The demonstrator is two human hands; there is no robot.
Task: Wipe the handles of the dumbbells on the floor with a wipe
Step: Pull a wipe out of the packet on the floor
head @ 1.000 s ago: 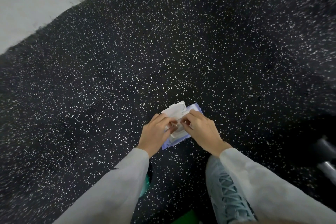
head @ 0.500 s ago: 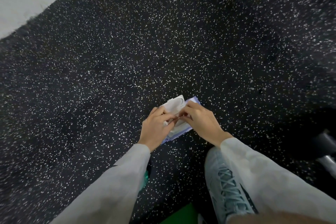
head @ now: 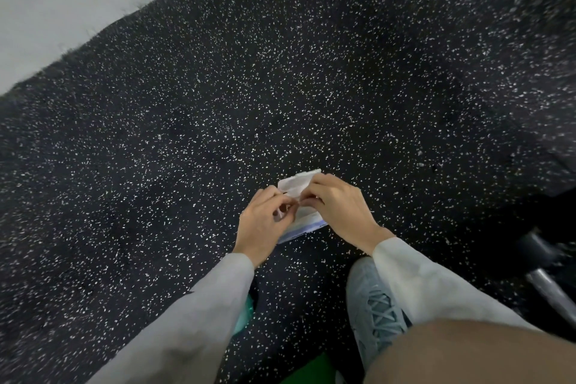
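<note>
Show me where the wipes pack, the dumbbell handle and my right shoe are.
wipes pack (head: 307, 221), head view, on its bare lower face between the hands.
dumbbell handle (head: 548, 288), head view, on the metal bar at the right edge.
right shoe (head: 374, 312), head view, on the laces.

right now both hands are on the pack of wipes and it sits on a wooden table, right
Not quite. The head view shows the left hand and right hand at the pack of wipes, but the pack lies on the black speckled floor, not on a wooden table.
</note>
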